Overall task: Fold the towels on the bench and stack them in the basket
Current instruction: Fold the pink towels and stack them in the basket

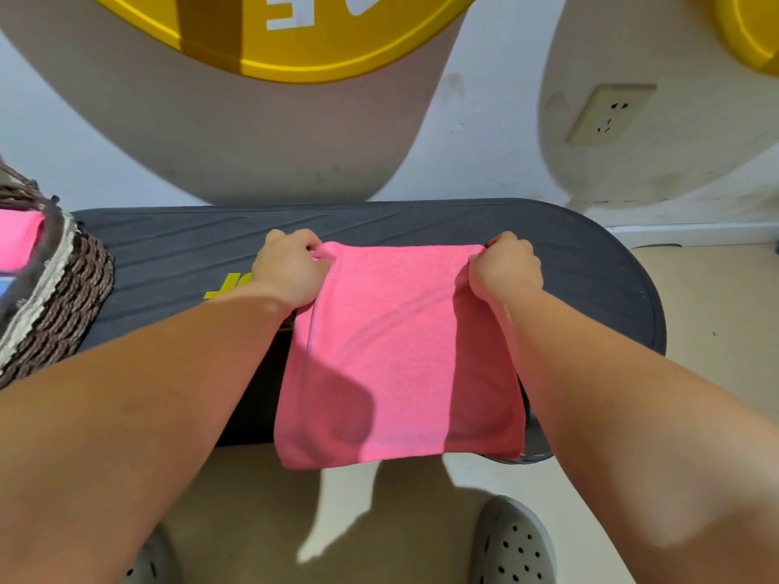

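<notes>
Nearest the camera, a grey perforated clog stood on the floor just under the front of the dark worktop. The pink towel lay across that worktop, its near edge hanging a little past the front lip. That edge looked rounded, like a fold, and a layered edge showed along the left side, so the cloth was probably already doubled.

Its longer side ran away from the person toward the wall, the far edge lying square across the worktop. The left hand pinched the far left corner with curled fingers. The right hand gripped the far right corner the same way. Held well apart, they kept the far edge taut and level, most likely to line up the corners for the next fold.

At the left end of the worktop sat the woven basket, close enough to reach. Another pink cloth lay inside it, apparently one finished piece.

Beyond, a wall socket sat on the white wall.
</notes>
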